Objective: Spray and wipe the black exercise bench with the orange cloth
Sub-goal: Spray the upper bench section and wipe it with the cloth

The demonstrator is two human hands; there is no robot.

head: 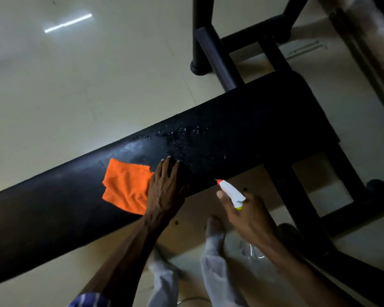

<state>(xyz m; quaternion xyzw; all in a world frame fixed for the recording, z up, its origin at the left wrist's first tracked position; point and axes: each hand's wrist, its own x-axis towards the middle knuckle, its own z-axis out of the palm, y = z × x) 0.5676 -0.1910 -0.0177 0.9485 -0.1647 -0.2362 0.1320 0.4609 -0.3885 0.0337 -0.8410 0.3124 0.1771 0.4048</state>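
lying under the flat, spread left hand (164, 187), orange cloth (125, 187); right hand (251, 216) grips spray bottle (231, 192).

The single head view looks steeply down from above, close over the bench (220, 138). The bench runs from near left to far right across pale floor (75, 74).
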